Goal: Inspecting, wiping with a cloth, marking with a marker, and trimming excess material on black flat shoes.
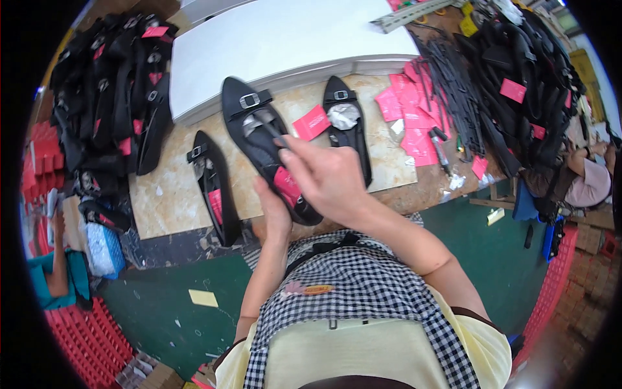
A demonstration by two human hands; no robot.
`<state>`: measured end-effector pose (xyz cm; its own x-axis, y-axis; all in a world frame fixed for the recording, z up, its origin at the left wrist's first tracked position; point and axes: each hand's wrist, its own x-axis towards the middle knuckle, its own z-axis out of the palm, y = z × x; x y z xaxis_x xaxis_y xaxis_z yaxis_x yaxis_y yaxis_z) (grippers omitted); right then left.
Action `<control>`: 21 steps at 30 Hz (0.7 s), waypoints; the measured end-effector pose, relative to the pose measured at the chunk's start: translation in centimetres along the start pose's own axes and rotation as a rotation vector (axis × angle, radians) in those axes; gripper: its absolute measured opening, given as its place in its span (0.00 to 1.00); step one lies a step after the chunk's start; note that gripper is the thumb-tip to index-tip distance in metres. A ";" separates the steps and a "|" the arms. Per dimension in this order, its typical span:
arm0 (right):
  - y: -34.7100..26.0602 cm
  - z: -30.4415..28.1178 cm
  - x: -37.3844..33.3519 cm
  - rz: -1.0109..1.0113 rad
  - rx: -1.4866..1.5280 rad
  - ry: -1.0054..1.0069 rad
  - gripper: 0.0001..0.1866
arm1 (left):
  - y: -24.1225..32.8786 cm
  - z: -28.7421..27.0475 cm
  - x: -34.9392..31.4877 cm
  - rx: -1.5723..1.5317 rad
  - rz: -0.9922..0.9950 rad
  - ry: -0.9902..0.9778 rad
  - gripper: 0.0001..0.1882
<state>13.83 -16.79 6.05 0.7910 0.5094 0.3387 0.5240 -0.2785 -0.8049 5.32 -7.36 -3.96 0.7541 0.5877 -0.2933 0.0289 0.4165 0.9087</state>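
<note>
left grip point(277, 219) clasps one shoe point(262, 150), right grip point(334, 172) pinches one strip point(271, 128), two shoes point(224, 188) flanking.

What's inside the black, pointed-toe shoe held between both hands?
Inside the shoe, crumpled pale paper shows toward the toe and a pink rectangular card toward the heel. The right hand covers part of the middle; the toe's depths are hidden.

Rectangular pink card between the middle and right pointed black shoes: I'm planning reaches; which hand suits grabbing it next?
Right hand, probably: closer to the card; the left hand is lower, against the middle shoe.
</note>
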 end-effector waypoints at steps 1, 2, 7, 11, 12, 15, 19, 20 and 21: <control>0.2 0.5 -0.1 -0.022 0.005 0.035 0.13 | 0.4 0.8 -0.5 0.003 -0.003 -0.009 0.46; 0.4 1.1 -0.1 -0.050 0.012 0.069 0.12 | 0.8 1.2 -0.8 0.007 -0.001 -0.016 0.47; 2.4 2.1 -2.0 0.001 -0.152 -0.086 0.14 | -1.3 -0.9 1.0 0.107 0.018 -0.029 0.49; 5.5 -4.0 -1.8 0.163 0.387 -0.311 0.15 | 0.0 -6.1 2.5 0.267 -0.343 -0.074 0.35; 7.6 -7.0 -1.0 0.246 0.207 -0.289 0.13 | 2.2 -8.1 3.1 0.520 -0.324 -0.147 0.29; 16.2 -15.1 2.8 0.398 -0.486 0.223 0.10 | 7.9 -3.2 1.0 1.202 0.601 0.221 0.19; 26.5 -19.3 3.8 0.421 -0.967 0.218 0.15 | 5.2 7.3 1.8 1.089 0.142 -0.275 0.24; 27.0 -19.1 4.2 0.427 -0.930 0.235 0.15 | 3.2 8.0 3.5 1.137 0.201 -0.271 0.25; 27.3 -19.5 4.8 0.435 -0.898 0.255 0.15 | 1.1 8.4 5.1 1.182 0.263 -0.273 0.25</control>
<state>38.09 -37.80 -4.77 0.9572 0.0603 0.2831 0.1365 -0.9566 -0.2574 14.69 -9.79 -1.97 0.9342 0.3362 -0.1191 0.3230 -0.6559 0.6822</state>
